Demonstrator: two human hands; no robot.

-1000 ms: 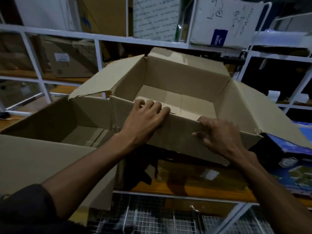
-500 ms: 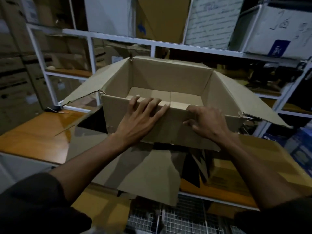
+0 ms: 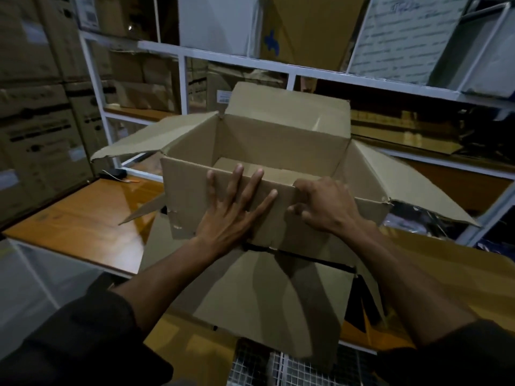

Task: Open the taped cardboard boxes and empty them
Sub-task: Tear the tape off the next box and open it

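While the left hand presses flat, its fingers spread against the near wall of the open cardboard box on the counter, the right hand curls over that wall's rim, gripping it. Both sit equally near. Since half a second ago, the left fingers have flattened.

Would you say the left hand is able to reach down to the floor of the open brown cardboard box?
Probably yes: the left hand lies flat on the near wall of the open brown cardboard box, fingertips at the rim, flaps spread, nothing seen inside.
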